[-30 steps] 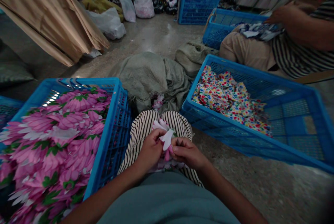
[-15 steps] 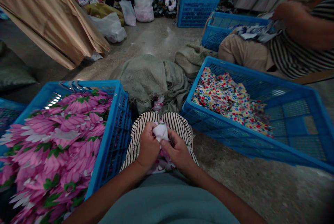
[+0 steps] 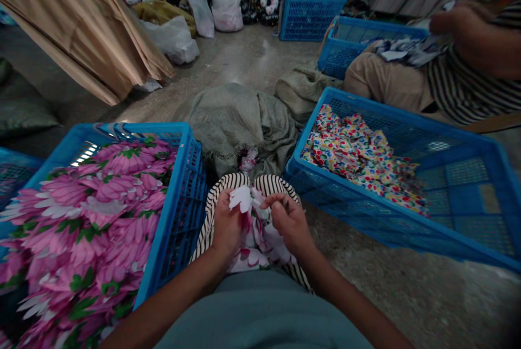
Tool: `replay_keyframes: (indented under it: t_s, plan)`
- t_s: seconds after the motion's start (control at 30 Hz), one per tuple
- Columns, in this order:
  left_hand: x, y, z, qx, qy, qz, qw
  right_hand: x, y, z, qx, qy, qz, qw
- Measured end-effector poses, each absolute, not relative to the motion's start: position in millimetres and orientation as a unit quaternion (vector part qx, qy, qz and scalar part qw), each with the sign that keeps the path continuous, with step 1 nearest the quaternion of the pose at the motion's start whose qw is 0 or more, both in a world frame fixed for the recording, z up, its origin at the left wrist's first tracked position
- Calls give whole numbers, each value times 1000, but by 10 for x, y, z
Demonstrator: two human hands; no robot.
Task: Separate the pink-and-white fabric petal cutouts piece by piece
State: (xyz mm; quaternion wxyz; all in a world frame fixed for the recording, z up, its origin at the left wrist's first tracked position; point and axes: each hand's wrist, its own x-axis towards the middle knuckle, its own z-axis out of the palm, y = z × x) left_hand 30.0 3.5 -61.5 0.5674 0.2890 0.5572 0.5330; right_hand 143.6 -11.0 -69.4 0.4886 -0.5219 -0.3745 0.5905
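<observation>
Above my lap, a white-and-pink petal-shaped cloth piece (image 3: 241,198) hangs between my two hands. My left hand (image 3: 227,224) has its fingers closed on the piece's left side. Curled fingers of my right hand (image 3: 288,223) pinch the piece's right edge near a petal tip. More pink and white petal pieces (image 3: 254,257) lie heaped on the striped cloth (image 3: 209,213) over my knees. At my left stands a blue crate (image 3: 163,219) full of pink cloth flowers (image 3: 118,202) with green parts.
A second blue crate (image 3: 459,172) on my right holds colourful spotted fabric (image 3: 362,156). Ahead lies a grey-green sack (image 3: 232,115). Beyond the right crate sits a person in stripes (image 3: 468,83), handling cloth. A tan-draped table (image 3: 81,29) stands at far left.
The bunched white cloth has opened out, showing separate petals. My right hand has moved up and right, so my hands are further apart. The view has shifted slightly.
</observation>
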Motion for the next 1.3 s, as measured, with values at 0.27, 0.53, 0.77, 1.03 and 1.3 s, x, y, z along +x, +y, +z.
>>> replay_keyframes:
  t_s: [0.27, 0.53, 0.77, 1.03, 1.3]
  plan:
    - [332, 31, -620, 378, 620, 458, 513, 1215, -89, -615, -526, -429, 555, 482]
    - [183, 104, -641, 419, 568, 423, 568, 1409, -50, -724, -468, -117, 683, 548]
    - [108, 119, -511, 82, 353, 370, 856, 1532, -67, -753, -237, 16, 866, 441]
    - [98, 77, -491, 69, 252, 361, 895, 1554, -46, -849, -193, 58, 897, 394]
    - [11, 81, -503, 71, 292, 437, 848, 1570, -71, -858, -155, 6, 896, 416]
